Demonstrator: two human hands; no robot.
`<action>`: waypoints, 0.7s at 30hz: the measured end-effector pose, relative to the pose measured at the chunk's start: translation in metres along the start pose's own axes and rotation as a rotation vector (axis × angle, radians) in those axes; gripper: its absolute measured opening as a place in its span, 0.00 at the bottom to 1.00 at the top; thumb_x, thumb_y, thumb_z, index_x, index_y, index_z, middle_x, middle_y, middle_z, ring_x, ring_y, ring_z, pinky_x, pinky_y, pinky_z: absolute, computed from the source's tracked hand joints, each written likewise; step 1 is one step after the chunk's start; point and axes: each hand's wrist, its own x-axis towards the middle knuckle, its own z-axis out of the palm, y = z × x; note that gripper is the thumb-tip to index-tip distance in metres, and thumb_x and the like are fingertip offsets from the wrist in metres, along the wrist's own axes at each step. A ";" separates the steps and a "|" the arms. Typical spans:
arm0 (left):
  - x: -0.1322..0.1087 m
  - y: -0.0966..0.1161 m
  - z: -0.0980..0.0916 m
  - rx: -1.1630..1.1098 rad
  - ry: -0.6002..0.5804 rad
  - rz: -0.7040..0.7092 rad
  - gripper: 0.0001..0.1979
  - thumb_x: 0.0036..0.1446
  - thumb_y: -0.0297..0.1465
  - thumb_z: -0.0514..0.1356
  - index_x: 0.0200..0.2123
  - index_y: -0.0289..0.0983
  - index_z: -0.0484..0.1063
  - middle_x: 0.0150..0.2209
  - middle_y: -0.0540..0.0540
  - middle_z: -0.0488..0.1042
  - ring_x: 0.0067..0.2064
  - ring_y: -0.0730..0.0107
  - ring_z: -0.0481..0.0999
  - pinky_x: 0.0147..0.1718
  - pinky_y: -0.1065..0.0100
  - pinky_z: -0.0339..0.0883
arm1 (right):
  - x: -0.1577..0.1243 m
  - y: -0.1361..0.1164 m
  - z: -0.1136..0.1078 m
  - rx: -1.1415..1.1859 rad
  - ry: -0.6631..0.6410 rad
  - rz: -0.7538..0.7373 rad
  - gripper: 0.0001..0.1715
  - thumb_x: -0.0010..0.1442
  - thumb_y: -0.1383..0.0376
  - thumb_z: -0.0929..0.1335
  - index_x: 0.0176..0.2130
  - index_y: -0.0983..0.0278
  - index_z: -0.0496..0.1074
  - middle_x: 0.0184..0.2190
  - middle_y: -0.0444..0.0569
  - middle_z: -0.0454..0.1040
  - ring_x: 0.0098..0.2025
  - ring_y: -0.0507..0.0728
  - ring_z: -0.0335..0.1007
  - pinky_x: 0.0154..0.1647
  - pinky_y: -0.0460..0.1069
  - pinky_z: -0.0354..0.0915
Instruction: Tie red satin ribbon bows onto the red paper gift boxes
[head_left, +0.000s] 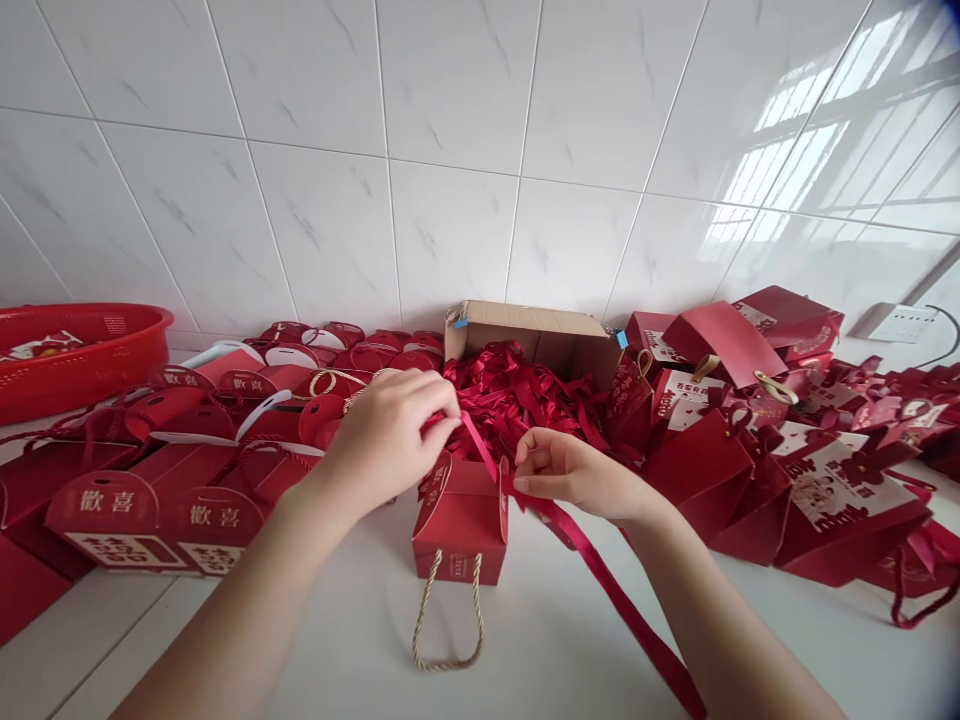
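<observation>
A small red gift box (470, 515) stands upright on the white surface, its gold rope handle (448, 664) hanging down on my side. My left hand (397, 430) is closed on one end of a red ribbon (607, 585), above the box's left side. The ribbon runs from there down to the right side of the box top. At that point my right hand (570, 470) pinches it between thumb and finger, and the long free end trails toward me at the lower right. Whether the ribbon is knotted there I cannot tell.
Behind the box, a cardboard carton (540, 320) holds a heap of red ribbons (517, 395). Red boxes (112, 510) fill the left side, and more red gift boxes (712, 480) crowd the right. A red plastic basket (112, 350) sits at far left, against a tiled wall (450, 110).
</observation>
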 end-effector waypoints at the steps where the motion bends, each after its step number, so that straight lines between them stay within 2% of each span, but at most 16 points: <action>1: -0.001 -0.003 -0.005 0.017 0.052 -0.018 0.08 0.57 0.25 0.54 0.25 0.37 0.65 0.26 0.52 0.69 0.31 0.70 0.68 0.36 0.66 0.61 | -0.002 -0.001 -0.004 -0.029 -0.007 -0.002 0.14 0.55 0.62 0.72 0.34 0.65 0.63 0.26 0.40 0.67 0.26 0.46 0.61 0.27 0.43 0.57; 7: -0.006 -0.016 -0.027 0.100 0.307 -0.095 0.05 0.55 0.26 0.58 0.27 0.38 0.67 0.28 0.52 0.72 0.32 0.71 0.72 0.31 0.70 0.63 | -0.015 -0.012 -0.021 -0.130 0.001 0.005 0.10 0.56 0.64 0.71 0.35 0.65 0.67 0.28 0.42 0.68 0.27 0.47 0.60 0.27 0.43 0.54; 12: -0.009 -0.018 -0.033 0.108 0.395 -0.133 0.04 0.54 0.27 0.60 0.27 0.39 0.69 0.27 0.54 0.73 0.31 0.73 0.73 0.30 0.72 0.64 | -0.019 -0.016 -0.023 -0.121 0.025 -0.005 0.11 0.55 0.64 0.72 0.36 0.64 0.68 0.31 0.43 0.68 0.30 0.47 0.60 0.31 0.44 0.57; 14: -0.010 -0.016 -0.037 0.107 0.435 -0.182 0.03 0.54 0.28 0.60 0.28 0.39 0.69 0.29 0.54 0.74 0.32 0.73 0.74 0.31 0.71 0.65 | -0.017 -0.014 -0.022 -0.116 0.091 -0.040 0.12 0.54 0.63 0.72 0.35 0.64 0.68 0.31 0.43 0.68 0.30 0.47 0.60 0.31 0.44 0.58; 18: -0.011 -0.002 -0.046 0.047 0.480 -0.288 0.03 0.53 0.28 0.61 0.29 0.38 0.69 0.32 0.51 0.75 0.37 0.69 0.75 0.38 0.67 0.68 | -0.007 -0.013 -0.016 -0.124 0.312 -0.125 0.14 0.54 0.58 0.72 0.34 0.63 0.66 0.27 0.41 0.64 0.23 0.46 0.55 0.23 0.44 0.54; 21: -0.011 0.011 -0.049 -0.052 0.607 -0.358 0.04 0.54 0.30 0.61 0.30 0.37 0.67 0.33 0.49 0.73 0.39 0.68 0.74 0.40 0.65 0.69 | 0.000 -0.018 -0.008 -0.281 0.483 -0.177 0.14 0.55 0.56 0.70 0.32 0.64 0.66 0.23 0.41 0.63 0.21 0.47 0.53 0.21 0.45 0.52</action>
